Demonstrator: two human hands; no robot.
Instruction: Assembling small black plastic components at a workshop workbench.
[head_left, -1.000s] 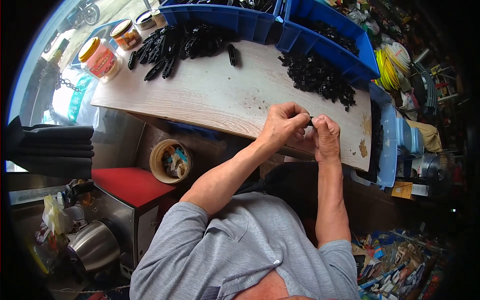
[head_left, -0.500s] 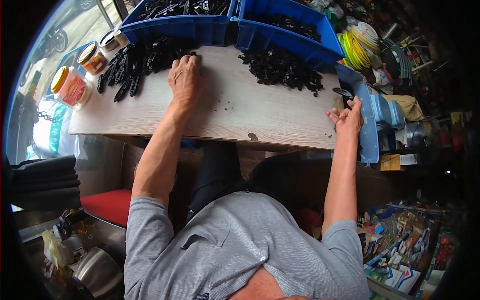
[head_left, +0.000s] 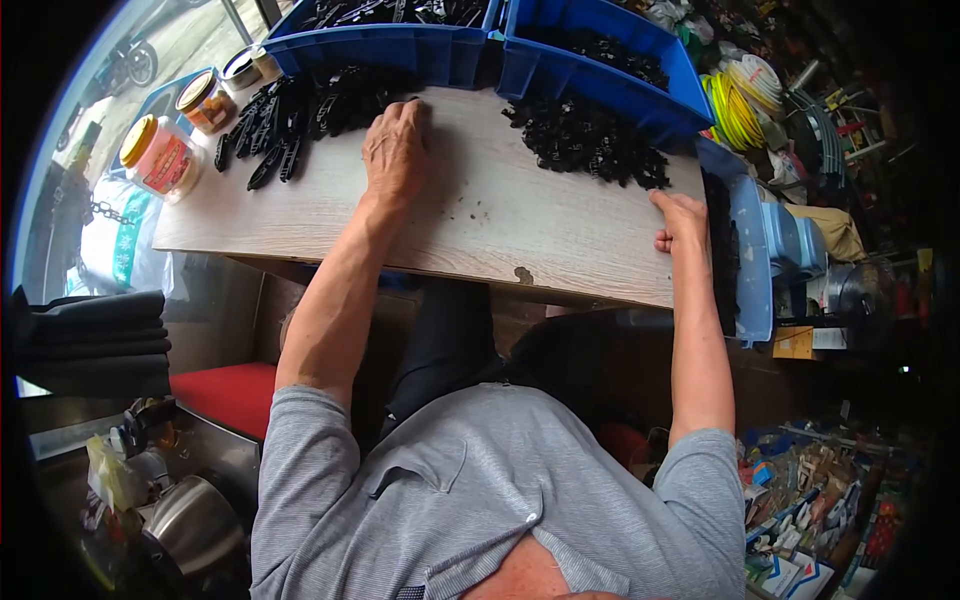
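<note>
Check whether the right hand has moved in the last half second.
Yes: leftward, judged against the light-blue bin. The right hand went from the bin's edge to the near-right end of the small black parts pile.

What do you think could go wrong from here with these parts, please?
The left hand might scatter the long black plastic parts beside it. The right hand, close to the pile of small black plastic parts, could brush some off the right end of the table.
</note>
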